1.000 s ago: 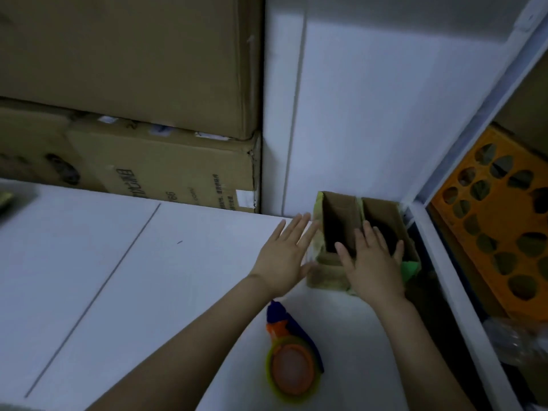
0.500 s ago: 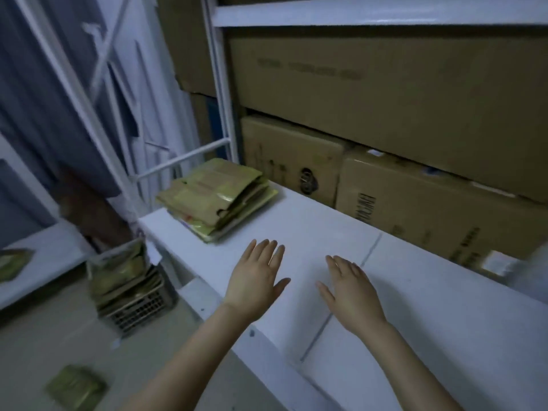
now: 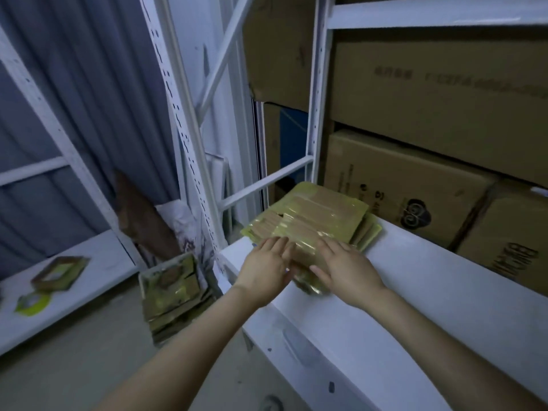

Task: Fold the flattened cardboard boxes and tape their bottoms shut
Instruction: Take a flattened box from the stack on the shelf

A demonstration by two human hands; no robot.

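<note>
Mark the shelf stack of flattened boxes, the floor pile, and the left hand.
shelf stack of flattened boxes (image 3: 314, 215): head view, top sheet's middle.
floor pile (image 3: 170, 292): head view, its top sheet.
left hand (image 3: 264, 264): head view, back of hand.

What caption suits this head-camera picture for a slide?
Left hand and right hand rest on a stack of flattened cardboard boxes at the end of a white shelf, brown cartons behind.

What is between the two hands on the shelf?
In the head view, the near end of the stack of flat boxes shows between the left hand and the right hand; both touch it.
</note>
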